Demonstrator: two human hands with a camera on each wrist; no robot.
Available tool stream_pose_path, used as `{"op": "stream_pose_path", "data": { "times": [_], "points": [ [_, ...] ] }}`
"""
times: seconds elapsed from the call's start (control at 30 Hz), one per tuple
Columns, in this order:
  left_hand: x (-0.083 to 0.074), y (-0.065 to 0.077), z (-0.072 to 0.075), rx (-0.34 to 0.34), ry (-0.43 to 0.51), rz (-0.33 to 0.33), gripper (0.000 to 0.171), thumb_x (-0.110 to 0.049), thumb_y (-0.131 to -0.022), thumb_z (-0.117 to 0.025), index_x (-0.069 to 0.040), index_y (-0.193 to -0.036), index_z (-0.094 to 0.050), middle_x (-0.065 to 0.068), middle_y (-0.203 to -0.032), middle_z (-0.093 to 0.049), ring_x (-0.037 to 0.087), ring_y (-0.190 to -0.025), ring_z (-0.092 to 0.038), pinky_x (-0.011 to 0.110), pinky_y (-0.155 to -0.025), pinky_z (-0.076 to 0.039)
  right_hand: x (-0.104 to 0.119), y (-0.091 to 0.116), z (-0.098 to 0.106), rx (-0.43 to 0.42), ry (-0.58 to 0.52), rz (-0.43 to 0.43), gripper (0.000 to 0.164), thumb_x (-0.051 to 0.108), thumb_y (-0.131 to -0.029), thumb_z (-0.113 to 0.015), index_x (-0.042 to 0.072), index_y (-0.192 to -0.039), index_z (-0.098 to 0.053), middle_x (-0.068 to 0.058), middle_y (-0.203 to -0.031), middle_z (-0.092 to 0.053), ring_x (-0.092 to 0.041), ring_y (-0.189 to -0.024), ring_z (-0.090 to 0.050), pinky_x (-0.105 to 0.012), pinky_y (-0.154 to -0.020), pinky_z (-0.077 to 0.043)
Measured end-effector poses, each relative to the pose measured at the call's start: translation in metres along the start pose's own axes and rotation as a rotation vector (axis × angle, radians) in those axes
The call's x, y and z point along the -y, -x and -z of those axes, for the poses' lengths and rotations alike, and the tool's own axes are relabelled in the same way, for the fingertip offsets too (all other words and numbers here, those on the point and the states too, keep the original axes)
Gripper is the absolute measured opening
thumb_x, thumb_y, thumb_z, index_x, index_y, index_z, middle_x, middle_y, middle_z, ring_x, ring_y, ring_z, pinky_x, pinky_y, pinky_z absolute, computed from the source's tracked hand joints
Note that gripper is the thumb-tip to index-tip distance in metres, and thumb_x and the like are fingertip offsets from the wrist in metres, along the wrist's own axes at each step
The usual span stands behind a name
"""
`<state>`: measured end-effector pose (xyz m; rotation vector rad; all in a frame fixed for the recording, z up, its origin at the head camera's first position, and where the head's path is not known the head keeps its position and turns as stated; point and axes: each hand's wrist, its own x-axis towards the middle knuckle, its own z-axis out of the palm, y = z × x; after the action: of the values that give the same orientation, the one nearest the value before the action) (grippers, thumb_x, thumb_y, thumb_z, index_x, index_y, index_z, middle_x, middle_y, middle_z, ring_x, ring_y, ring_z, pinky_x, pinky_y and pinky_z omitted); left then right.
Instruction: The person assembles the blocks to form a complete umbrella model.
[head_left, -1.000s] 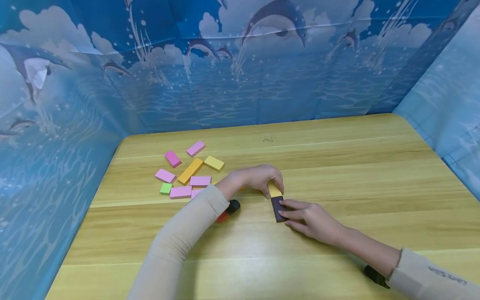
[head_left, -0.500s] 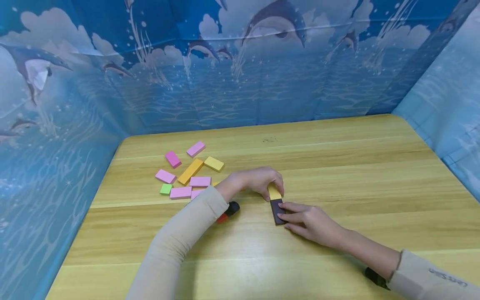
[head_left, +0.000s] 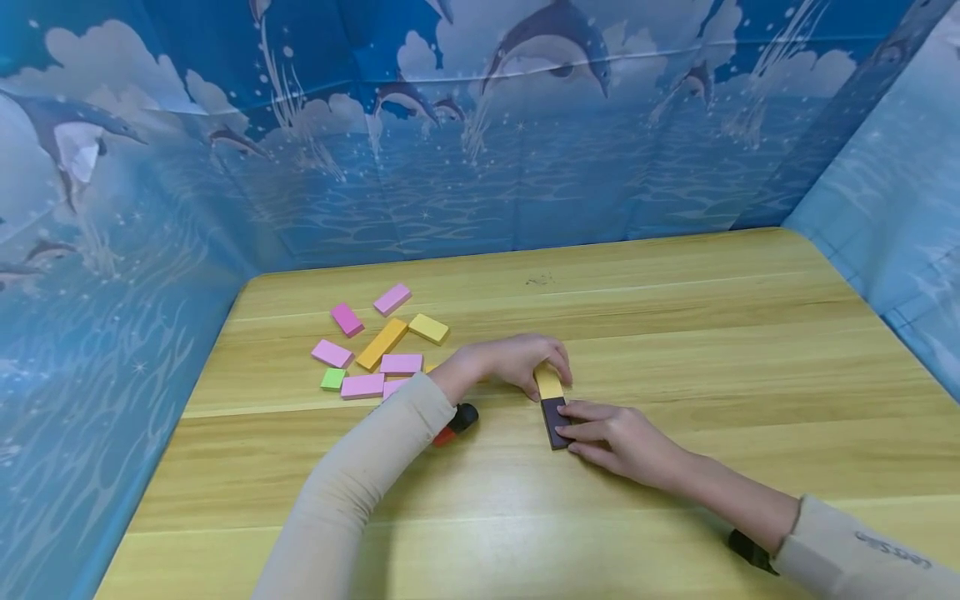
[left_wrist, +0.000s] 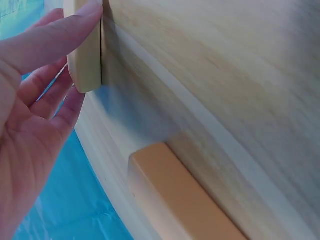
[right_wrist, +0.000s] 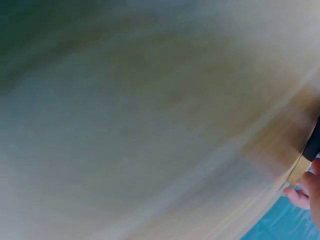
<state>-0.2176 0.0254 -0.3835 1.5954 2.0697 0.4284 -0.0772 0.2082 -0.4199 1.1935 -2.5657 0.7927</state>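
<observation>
My left hand grips a yellow block, thumb on one side and fingers on the other. In the left wrist view the thumb lies along the face of this yellow block. End to end with it, on its near side, lies a dark block. My right hand rests its straight fingers on the dark block from the right. Only the edge of the right wrist view catches the dark block, beside the end of the yellow block and some fingertips.
Left on the wooden table, several pink blocks lie with a long orange block, a yellow block and a green block. A red block shows by the left sleeve. Dolphin-printed cloth stands behind.
Both hands and the two blocks have shifted slightly toward the near edge since a second ago. The grip and touch look unchanged over the last half second.
</observation>
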Motion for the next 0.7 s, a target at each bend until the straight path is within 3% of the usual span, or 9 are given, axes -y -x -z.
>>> {"op": "stream_pose_path", "data": {
  "times": [0.17, 0.43, 0.57, 0.7],
  "points": [
    [0.004, 0.002, -0.001, -0.01, 0.022, 0.067, 0.056, -0.005, -0.072, -0.079, -0.01, -0.124, -0.06, 0.006, -0.129, -0.051, 0.017, -0.121, -0.044, 0.022, -0.101, -0.031, 0.0, -0.003, 0.001, 0.013, -0.013, -0.008, 0.023, 0.007, -0.076, -0.075, 0.005, -0.099, -0.074, -0.017, -0.111, -0.065, -0.03, -0.099, -0.064, -0.04, -0.078, -0.052],
    [0.009, 0.012, 0.003, -0.054, 0.063, 0.097, 0.059, -0.01, -0.075, -0.078, -0.01, -0.13, -0.055, 0.005, -0.133, -0.049, 0.017, -0.124, -0.042, 0.024, -0.101, -0.032, -0.001, -0.011, 0.004, 0.015, -0.033, -0.026, 0.017, 0.006, -0.078, -0.073, 0.006, -0.094, -0.074, -0.012, -0.104, -0.067, -0.026, -0.093, -0.065, -0.038, -0.075, -0.053],
    [0.013, 0.021, 0.006, -0.091, 0.084, 0.118, 0.063, -0.015, -0.075, -0.079, -0.009, -0.132, -0.052, 0.005, -0.136, -0.047, 0.018, -0.128, -0.039, 0.026, -0.104, -0.029, -0.004, -0.017, 0.004, -0.021, -0.005, 0.003, 0.023, 0.006, -0.074, -0.076, 0.004, -0.097, -0.073, -0.014, -0.105, -0.066, -0.027, -0.096, -0.064, -0.039, -0.077, -0.052],
    [0.017, 0.035, 0.008, -0.134, 0.122, 0.157, 0.065, -0.019, -0.077, -0.077, -0.009, -0.135, -0.049, 0.004, -0.14, -0.045, 0.018, -0.131, -0.035, 0.03, -0.107, -0.026, -0.007, -0.022, 0.005, 0.011, 0.024, -0.005, 0.034, 0.012, -0.077, -0.075, 0.002, -0.109, -0.069, -0.018, -0.118, -0.061, -0.032, -0.109, -0.058, -0.044, -0.084, -0.049]
  ]
}}
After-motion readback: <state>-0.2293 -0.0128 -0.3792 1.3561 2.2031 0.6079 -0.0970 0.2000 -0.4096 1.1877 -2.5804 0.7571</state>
